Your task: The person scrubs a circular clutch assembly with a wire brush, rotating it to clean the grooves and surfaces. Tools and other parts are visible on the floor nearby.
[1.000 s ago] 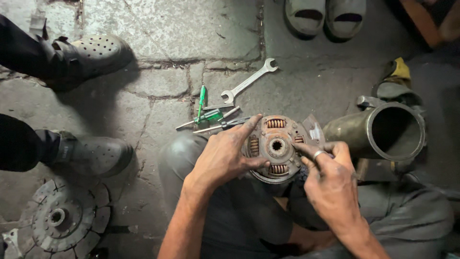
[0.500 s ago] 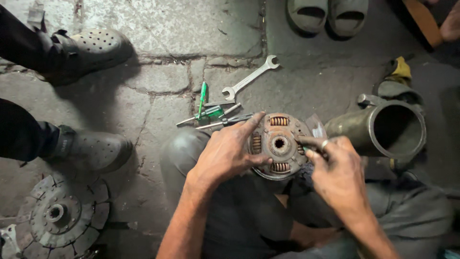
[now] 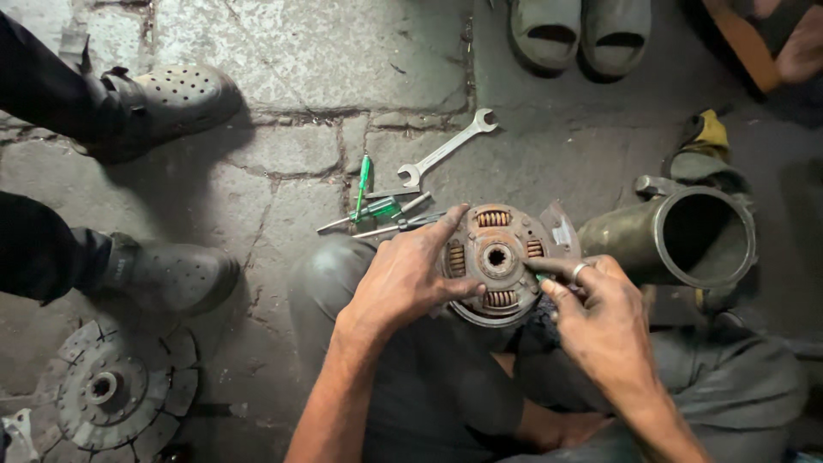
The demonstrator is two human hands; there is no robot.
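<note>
The person sits on the floor with a rusty clutch disc propped on their lap. The left hand is spread over the disc's left rim, fingers clamped around the edge, steadying it. The right hand, with a ring on one finger, presses its fingertips against the right edge; something small may be pinched there, but I cannot tell what. The disc looks whole, its springs and hub in place, so the work on it appears only just under way. Just beyond lie green-handled screwdrivers and a wrench on the concrete, untouched. To the right rests a metal pipe; a second disc lies far left by another person's shoes.
</note>
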